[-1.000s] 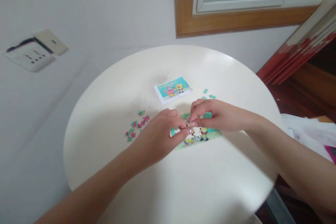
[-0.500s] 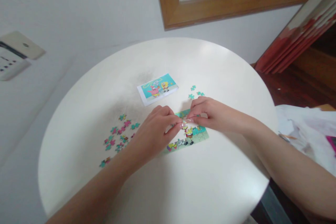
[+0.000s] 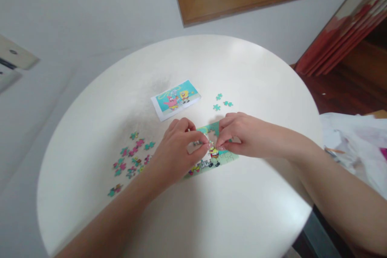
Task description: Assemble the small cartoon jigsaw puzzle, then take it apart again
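Note:
A partly built cartoon jigsaw puzzle point(image 3: 215, 160) lies near the middle of the round white table point(image 3: 248, 209). My left hand point(image 3: 177, 151) and my right hand point(image 3: 242, 134) meet above it, fingertips pinched together over its centre. Whatever they pinch is too small to make out. Several loose pink and teal pieces point(image 3: 130, 160) lie scattered left of my left hand. Three teal pieces point(image 3: 222, 102) sit just beyond my right hand. A small reference picture point(image 3: 175, 98) of the same cartoon rests farther back.
A wooden window frame point(image 3: 248, 0) is set in the white wall behind the table. Red curtain folds point(image 3: 338, 36) hang at the right over a dark wooden floor. White cloth or plastic point(image 3: 353, 145) lies off the table's right edge.
The view has tilted down and shifted, so the table contents slid left in the picture. Both hands stay pinched together over the puzzle, with the fingertips slightly lower on it.

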Demonstrator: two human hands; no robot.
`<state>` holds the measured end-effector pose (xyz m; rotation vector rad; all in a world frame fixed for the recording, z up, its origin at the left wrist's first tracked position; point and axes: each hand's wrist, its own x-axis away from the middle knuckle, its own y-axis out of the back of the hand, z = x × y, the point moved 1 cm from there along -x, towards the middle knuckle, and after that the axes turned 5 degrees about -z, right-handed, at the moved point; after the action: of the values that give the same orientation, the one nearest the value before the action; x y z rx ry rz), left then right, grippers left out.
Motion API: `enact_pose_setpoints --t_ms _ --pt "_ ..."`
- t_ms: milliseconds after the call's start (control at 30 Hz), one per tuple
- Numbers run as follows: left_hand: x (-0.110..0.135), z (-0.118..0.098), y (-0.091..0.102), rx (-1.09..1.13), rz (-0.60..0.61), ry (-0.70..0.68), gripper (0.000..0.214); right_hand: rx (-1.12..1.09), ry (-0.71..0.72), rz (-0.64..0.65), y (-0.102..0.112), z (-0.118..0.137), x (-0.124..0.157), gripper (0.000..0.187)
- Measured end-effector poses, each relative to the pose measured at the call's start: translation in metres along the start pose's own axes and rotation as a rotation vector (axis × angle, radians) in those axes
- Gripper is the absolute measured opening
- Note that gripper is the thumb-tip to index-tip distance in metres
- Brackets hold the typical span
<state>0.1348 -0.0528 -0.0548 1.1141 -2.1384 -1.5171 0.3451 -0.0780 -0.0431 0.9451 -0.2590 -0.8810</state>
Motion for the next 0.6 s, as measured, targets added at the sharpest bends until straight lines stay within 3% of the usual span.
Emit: enact_pose_setpoints --t_ms 600 --pt "-0.001 -0.002 0.0 -0.084 -0.027 -0.013 0.012 0.023 0.067 0.06 -0.003 0.008 0.001 0.029"
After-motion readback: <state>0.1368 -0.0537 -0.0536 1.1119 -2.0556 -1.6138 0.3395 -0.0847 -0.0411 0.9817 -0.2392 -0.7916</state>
